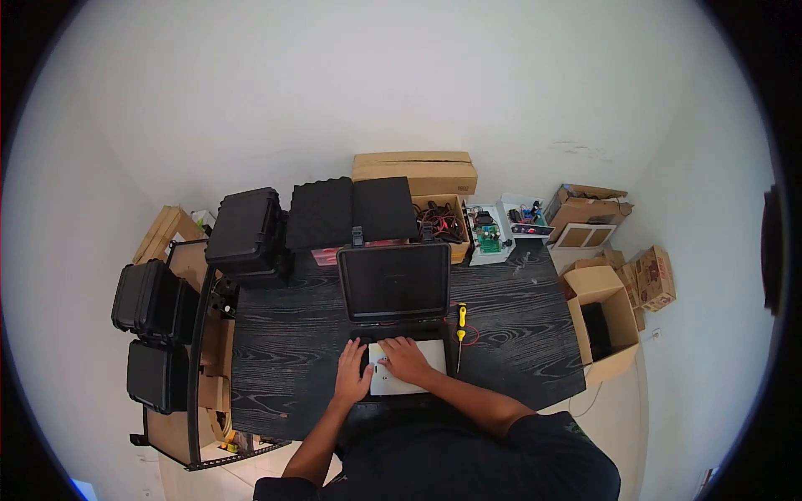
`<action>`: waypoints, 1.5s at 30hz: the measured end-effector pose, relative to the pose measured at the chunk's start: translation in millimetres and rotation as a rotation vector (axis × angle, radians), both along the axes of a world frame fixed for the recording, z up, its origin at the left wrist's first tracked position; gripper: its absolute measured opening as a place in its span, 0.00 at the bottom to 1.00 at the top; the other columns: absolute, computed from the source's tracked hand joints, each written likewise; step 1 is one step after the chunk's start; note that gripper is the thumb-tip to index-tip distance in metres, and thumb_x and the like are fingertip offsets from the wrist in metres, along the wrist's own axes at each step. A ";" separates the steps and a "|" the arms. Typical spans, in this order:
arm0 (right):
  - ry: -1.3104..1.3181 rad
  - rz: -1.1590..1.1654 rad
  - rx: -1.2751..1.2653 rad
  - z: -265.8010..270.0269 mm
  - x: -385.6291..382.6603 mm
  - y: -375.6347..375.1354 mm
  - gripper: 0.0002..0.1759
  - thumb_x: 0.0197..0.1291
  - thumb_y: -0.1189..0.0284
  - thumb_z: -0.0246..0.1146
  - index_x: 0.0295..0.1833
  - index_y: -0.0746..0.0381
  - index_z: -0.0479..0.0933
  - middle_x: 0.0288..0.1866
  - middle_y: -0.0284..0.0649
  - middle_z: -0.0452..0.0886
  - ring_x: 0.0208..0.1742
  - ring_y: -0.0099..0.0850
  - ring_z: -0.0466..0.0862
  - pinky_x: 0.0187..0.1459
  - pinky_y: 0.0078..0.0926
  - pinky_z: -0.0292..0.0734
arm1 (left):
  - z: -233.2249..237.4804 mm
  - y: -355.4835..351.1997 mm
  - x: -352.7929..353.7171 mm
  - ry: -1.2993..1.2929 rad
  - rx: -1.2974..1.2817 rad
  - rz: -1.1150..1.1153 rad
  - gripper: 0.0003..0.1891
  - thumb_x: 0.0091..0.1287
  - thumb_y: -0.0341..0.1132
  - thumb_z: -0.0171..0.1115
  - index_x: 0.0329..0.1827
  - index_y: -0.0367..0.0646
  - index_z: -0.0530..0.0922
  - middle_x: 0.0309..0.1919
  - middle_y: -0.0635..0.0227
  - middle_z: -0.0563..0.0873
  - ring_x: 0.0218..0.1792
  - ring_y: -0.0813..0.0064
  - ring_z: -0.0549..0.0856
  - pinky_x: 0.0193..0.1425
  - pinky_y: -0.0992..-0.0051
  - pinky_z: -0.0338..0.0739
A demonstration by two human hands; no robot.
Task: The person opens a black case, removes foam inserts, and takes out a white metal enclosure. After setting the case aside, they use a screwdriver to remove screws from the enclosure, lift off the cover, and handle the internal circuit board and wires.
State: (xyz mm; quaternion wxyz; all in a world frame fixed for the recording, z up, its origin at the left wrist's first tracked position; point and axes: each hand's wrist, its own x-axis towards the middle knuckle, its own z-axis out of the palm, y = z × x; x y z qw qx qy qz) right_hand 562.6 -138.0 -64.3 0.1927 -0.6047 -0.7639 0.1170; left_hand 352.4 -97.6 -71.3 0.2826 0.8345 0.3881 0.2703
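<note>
A black hard case (394, 284) stands with its lid raised on the dark wood-grain table. In its base lies a light grey panel (409, 380) with small dark holes or parts. My left hand (354, 372) rests at the panel's left edge, fingers stretched forward over the case rim. My right hand (404, 361) lies on the panel's upper left part, fingers spread, holding nothing visible. Just right of the case is a yellow and black screwdriver (460, 324), its shaft towards me, with a thin red wire (474, 336) beside it.
Black cases (244, 230) are stacked at the back left, others on a shelf (199, 359) at left. Black foam (322, 213), a box of cables (439, 221) and open circuit units (489, 234) line the table's back. An open cardboard box (614, 363) stands at right.
</note>
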 end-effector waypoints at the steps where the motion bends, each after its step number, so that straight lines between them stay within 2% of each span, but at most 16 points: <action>1: 0.056 0.010 0.017 4.7 4.6 -2.6 0.31 0.70 0.58 0.68 0.72 0.64 0.76 0.67 0.46 0.82 0.66 0.45 0.79 0.68 0.47 0.73 | -2.3 0.8 -1.4 -0.028 -0.009 -0.002 0.29 0.76 0.42 0.58 0.76 0.34 0.73 0.81 0.43 0.69 0.84 0.40 0.63 0.86 0.48 0.55; 5: 0.330 0.140 0.076 28.2 37.9 -8.4 0.35 0.70 0.65 0.71 0.77 0.68 0.71 0.73 0.54 0.78 0.73 0.52 0.76 0.76 0.45 0.71 | -4.7 -0.5 -3.3 -0.081 -0.048 0.010 0.28 0.78 0.41 0.54 0.76 0.34 0.73 0.81 0.43 0.70 0.84 0.40 0.63 0.87 0.49 0.55; 9: 0.461 0.022 0.179 82.7 65.3 -32.8 0.32 0.72 0.67 0.68 0.76 0.68 0.71 0.71 0.55 0.78 0.72 0.55 0.77 0.74 0.46 0.72 | -4.9 -0.2 -2.6 -0.038 -0.033 0.009 0.28 0.79 0.42 0.54 0.76 0.34 0.73 0.81 0.45 0.69 0.84 0.42 0.63 0.87 0.50 0.55; 12: 0.506 -0.062 0.286 103.5 92.0 -49.3 0.32 0.75 0.66 0.65 0.79 0.67 0.69 0.73 0.55 0.77 0.72 0.55 0.76 0.74 0.46 0.71 | 2.4 -0.8 2.8 0.068 -0.005 0.058 0.28 0.77 0.41 0.58 0.76 0.34 0.73 0.82 0.46 0.68 0.84 0.42 0.62 0.87 0.50 0.56; 15: 0.474 -0.148 0.229 136.3 123.4 -69.7 0.33 0.78 0.62 0.61 0.81 0.67 0.68 0.74 0.56 0.76 0.73 0.54 0.75 0.76 0.45 0.70 | 8.3 7.0 12.8 0.161 0.054 0.102 0.30 0.74 0.40 0.62 0.77 0.36 0.72 0.82 0.49 0.68 0.84 0.45 0.62 0.86 0.47 0.57; 18: 0.355 -0.111 0.173 141.6 157.6 -85.0 0.33 0.80 0.60 0.58 0.82 0.67 0.66 0.75 0.56 0.75 0.75 0.54 0.75 0.76 0.45 0.69 | 16.1 15.5 24.8 0.298 0.113 0.111 0.33 0.72 0.42 0.63 0.77 0.37 0.71 0.79 0.51 0.71 0.82 0.48 0.65 0.85 0.43 0.57; 23: 0.023 -0.030 0.015 110.2 198.0 -109.9 0.34 0.70 0.64 0.69 0.77 0.65 0.72 0.69 0.52 0.79 0.70 0.50 0.78 0.72 0.47 0.73 | 18.7 20.7 33.1 0.460 0.258 0.124 0.35 0.69 0.45 0.66 0.77 0.38 0.71 0.73 0.55 0.75 0.77 0.53 0.70 0.84 0.36 0.56; 26: -0.172 0.077 -0.066 70.5 222.1 -119.0 0.34 0.71 0.61 0.68 0.78 0.63 0.72 0.68 0.51 0.79 0.68 0.49 0.78 0.71 0.46 0.74 | 21.6 22.0 35.9 0.529 0.291 0.123 0.36 0.68 0.46 0.67 0.76 0.39 0.71 0.70 0.57 0.77 0.75 0.55 0.72 0.84 0.34 0.54; 29: -0.293 0.077 -0.163 48.1 230.3 -131.3 0.34 0.72 0.58 0.67 0.78 0.61 0.72 0.68 0.48 0.80 0.68 0.47 0.79 0.69 0.46 0.75 | 26.9 29.0 40.0 0.568 0.278 0.104 0.34 0.66 0.46 0.69 0.73 0.39 0.75 0.66 0.59 0.79 0.73 0.57 0.73 0.85 0.35 0.53; 35: -0.309 0.119 -0.189 8.0 233.3 -138.4 0.34 0.73 0.56 0.66 0.79 0.59 0.71 0.68 0.47 0.79 0.67 0.47 0.78 0.69 0.46 0.75 | 42.9 45.1 47.8 0.689 0.328 0.006 0.30 0.63 0.46 0.74 0.66 0.42 0.80 0.63 0.61 0.81 0.71 0.60 0.75 0.86 0.38 0.54; 38: -0.323 0.108 -0.262 12.7 223.6 -135.9 0.34 0.74 0.57 0.66 0.79 0.59 0.71 0.67 0.47 0.80 0.67 0.47 0.79 0.68 0.46 0.75 | 39.3 45.1 50.0 0.703 0.369 -0.020 0.29 0.62 0.45 0.76 0.65 0.43 0.81 0.60 0.63 0.82 0.70 0.61 0.76 0.86 0.38 0.54; 45: -0.295 0.074 -0.214 9.3 222.0 -137.9 0.32 0.74 0.57 0.66 0.77 0.58 0.74 0.67 0.47 0.80 0.67 0.46 0.79 0.68 0.46 0.75 | 31.7 45.4 51.9 0.767 0.370 -0.018 0.26 0.61 0.43 0.77 0.61 0.44 0.83 0.57 0.67 0.83 0.66 0.63 0.79 0.85 0.38 0.56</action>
